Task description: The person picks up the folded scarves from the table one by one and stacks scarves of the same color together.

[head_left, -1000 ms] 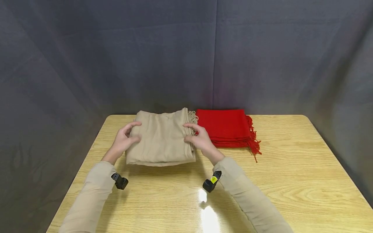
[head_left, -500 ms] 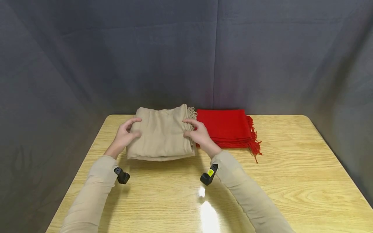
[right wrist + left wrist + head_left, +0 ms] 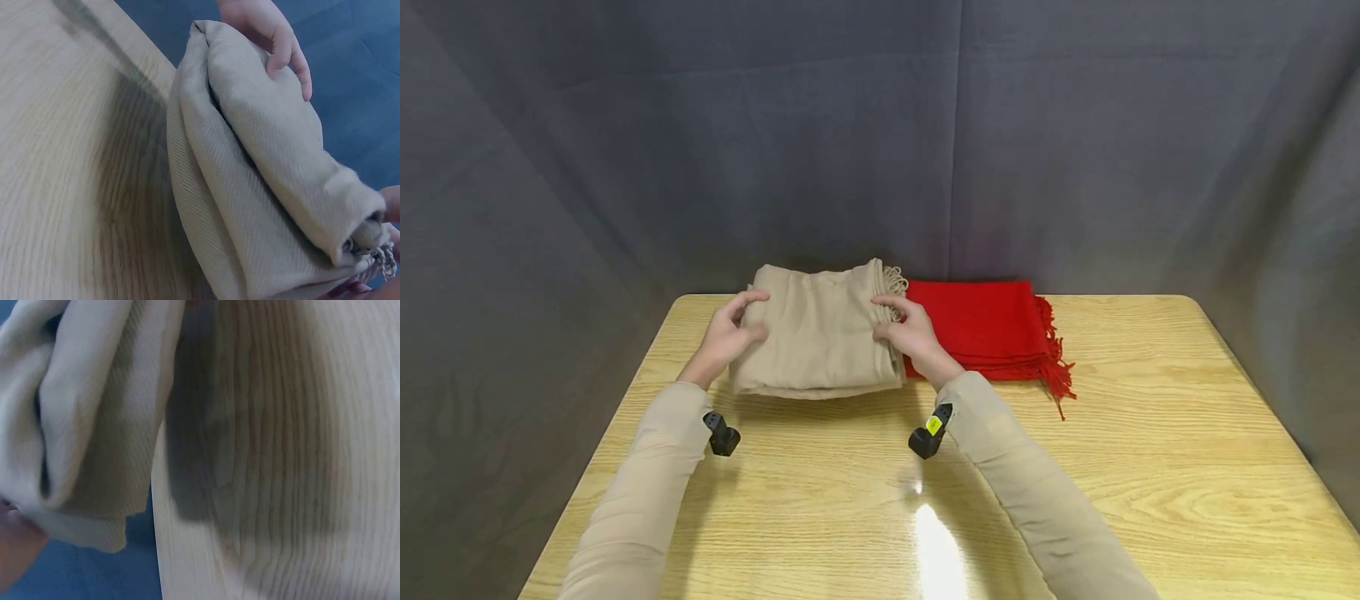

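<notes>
A beige scarf (image 3: 820,333), folded into a thick rectangle, is held between both hands toward the back left of the table. Fringe shows along its right side, and its layered folds face the right wrist camera. My left hand (image 3: 722,337) grips the left side, thumb and a finger on the top face. On the opposite side my right hand (image 3: 917,331) holds the fringed edge the same way. Whatever fingers lie beneath the cloth are hidden in the head view. A shadow falls on the wood below the scarf's near edge.
Just right of the beige scarf lies a folded red scarf (image 3: 973,325), its fringe spread to the right; the beige fringe overlaps its left edge in the head view. A dark grey curtain (image 3: 820,150) hangs behind the wooden table (image 3: 1150,467).
Both hands have carried the beige scarf away from the person, toward the table's back edge, in a steady shift. Their grip looks the same. The red scarf has stayed put.
</notes>
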Tool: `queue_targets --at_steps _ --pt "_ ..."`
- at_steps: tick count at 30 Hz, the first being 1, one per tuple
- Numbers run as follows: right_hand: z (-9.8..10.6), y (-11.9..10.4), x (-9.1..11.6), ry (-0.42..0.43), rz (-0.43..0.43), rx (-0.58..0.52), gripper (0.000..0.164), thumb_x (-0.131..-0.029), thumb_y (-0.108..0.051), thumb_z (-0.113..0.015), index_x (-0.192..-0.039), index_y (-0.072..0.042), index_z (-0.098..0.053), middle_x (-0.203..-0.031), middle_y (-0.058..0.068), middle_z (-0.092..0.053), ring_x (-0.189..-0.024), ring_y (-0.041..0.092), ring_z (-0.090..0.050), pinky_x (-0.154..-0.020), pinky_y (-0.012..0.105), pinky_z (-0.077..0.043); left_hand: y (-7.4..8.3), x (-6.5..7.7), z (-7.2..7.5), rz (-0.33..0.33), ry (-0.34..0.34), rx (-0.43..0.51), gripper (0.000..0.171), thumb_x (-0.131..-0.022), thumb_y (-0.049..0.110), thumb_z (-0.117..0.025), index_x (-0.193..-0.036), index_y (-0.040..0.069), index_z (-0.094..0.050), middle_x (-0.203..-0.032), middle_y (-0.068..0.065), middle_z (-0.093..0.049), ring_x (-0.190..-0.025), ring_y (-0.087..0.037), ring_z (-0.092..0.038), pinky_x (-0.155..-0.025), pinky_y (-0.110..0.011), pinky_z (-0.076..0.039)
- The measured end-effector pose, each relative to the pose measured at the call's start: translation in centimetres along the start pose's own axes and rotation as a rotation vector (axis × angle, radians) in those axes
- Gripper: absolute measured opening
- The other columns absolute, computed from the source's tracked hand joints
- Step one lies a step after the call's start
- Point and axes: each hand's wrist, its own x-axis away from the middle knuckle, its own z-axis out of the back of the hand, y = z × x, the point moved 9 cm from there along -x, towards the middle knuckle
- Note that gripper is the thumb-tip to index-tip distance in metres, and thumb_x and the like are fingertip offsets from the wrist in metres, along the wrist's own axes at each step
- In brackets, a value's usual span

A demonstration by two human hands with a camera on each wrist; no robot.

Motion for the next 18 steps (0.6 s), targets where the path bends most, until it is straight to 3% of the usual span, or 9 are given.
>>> queue_targets --at_steps 4,12,18 --pt "-0.1 0.2 -0.4 0.003 -0.009 0.006 0.052 -0.067 0.013 -0.060 -0.116 -0.005 -0.061 -0.120 0.010 -0.051 -0.071 0.016 -0.037 -0.059 0.023 -0.041 -0.2 -0.4 0.1 0.002 0.002 0.005 0.051 -0.075 -0.010 -0.055 -0.125 -0.001 -0.048 -0.139 -0.017 -0.035 -0.113 -0.027 -0.037 -0.093 -0.040 -0.030" --pt "-0.1 0.8 -1.1 0.002 -0.032 0.017 0.053 -0.068 0.013 -0.058 -0.117 -0.006 -0.060 -0.130 0.008 -0.046 -0.087 0.017 -0.041 -0.063 0.024 -0.041 1.6 0.0 -0.4 0.008 0.002 0.040 0.051 -0.073 -0.015 -0.051 -0.123 -0.009 -0.046 -0.137 -0.023 -0.035 -0.117 -0.031 -0.034 -0.094 -0.042 -0.029" --pt "0.0 1.6 -1.7 0.005 -0.055 0.030 0.053 -0.069 0.013 -0.057 -0.119 -0.006 -0.060 -0.134 0.007 -0.044 -0.104 0.018 -0.041 -0.068 0.026 -0.042 -0.3 -1.1 -0.9 -0.006 -0.004 0.003 0.051 -0.076 -0.016 -0.051 -0.125 -0.005 -0.046 -0.139 -0.020 -0.034 -0.130 -0.029 -0.024 -0.101 -0.046 -0.025"
